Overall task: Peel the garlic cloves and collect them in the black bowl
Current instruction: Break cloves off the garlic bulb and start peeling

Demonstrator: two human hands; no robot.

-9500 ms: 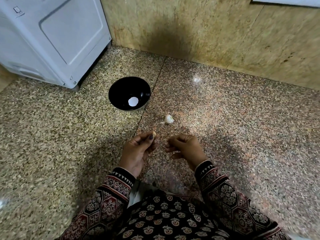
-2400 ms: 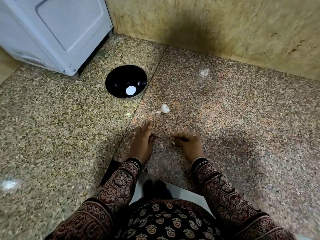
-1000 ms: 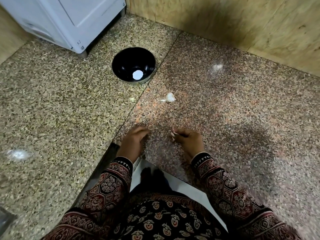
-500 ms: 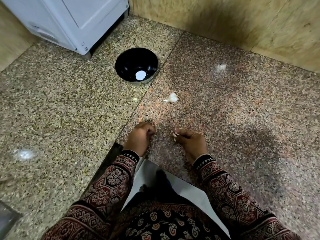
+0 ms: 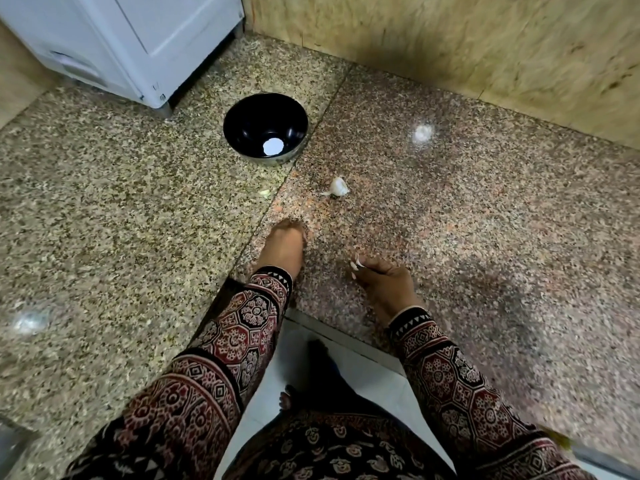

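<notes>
The garlic clove (image 5: 337,186) lies on the tabletop (image 5: 485,220) ahead of both hands, between them and the black bowl (image 5: 247,121). Its long axis runs roughly left-right, with the thin tail pointing left. The left hand (image 5: 284,249) is marginally nearer; its fingers curl down onto the tabletop, contents not determinable. The right hand (image 5: 384,280) pinches whitish skin scraps (image 5: 356,265).

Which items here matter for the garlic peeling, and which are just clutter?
Job: black bowl; garlic clove on the counter; right hand pinching white garlic bits; left hand, fingertips on the counter.
Lying about: white appliance behind the bowl; pale scrap near the counter seam.
</notes>
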